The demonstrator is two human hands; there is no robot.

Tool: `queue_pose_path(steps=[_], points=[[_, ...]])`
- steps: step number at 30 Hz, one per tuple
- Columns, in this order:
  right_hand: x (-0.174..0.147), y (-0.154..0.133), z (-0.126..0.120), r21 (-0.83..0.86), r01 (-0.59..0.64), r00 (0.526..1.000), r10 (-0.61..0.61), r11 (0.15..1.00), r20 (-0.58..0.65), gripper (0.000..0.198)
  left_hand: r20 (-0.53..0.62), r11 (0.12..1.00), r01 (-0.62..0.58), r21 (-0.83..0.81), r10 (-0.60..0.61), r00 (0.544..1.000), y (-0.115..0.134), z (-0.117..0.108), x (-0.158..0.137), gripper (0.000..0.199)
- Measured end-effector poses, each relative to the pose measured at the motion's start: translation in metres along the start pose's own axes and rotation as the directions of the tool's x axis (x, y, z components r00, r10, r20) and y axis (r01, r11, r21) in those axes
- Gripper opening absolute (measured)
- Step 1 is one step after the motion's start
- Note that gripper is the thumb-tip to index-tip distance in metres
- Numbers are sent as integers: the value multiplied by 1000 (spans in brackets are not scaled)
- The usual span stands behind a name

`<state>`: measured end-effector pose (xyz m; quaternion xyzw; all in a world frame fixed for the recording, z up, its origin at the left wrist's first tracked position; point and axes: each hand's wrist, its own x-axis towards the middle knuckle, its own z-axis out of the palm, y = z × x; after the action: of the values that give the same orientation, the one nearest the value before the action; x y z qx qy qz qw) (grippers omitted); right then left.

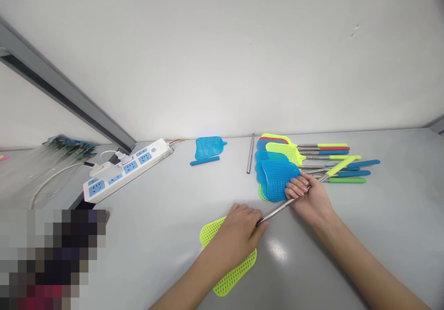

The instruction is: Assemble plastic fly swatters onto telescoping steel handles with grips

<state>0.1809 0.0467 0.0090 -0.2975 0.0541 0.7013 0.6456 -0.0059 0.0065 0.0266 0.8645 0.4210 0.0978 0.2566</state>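
A yellow-green fly swatter (231,280) lies slantwise between my hands, its perforated head below my left forearm. My left hand (243,226) is closed round the neck, where the metal rod meets the head. My right hand (310,199) grips the silver rod farther up, near the yellow-green handle. Behind my right hand, a pile of assembled fly swatters (280,178) in blue, yellow-green, red and green rests on the table, handles pointing right. The joint under my left hand is hidden.
At the back lie a loose blue swatter head (209,148), a blue handle sleeve (204,161) and a bare metal rod (250,155). A white power strip (128,169) with plugs sits left, near plastic-bagged items (69,150). A pixelated area covers the lower left.
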Motion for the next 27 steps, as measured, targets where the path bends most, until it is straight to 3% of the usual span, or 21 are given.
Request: queue_pose_path(steps=[12,27], points=[[1,1,-1,13,17,1000,-17,1000,-11,34,43,993,45,106,-49,998,3,-2,2,30],[-2,1,2,34,11,999,-10,999,-40,33,30,994,58,89,-61,998,2,-1,1,30]])
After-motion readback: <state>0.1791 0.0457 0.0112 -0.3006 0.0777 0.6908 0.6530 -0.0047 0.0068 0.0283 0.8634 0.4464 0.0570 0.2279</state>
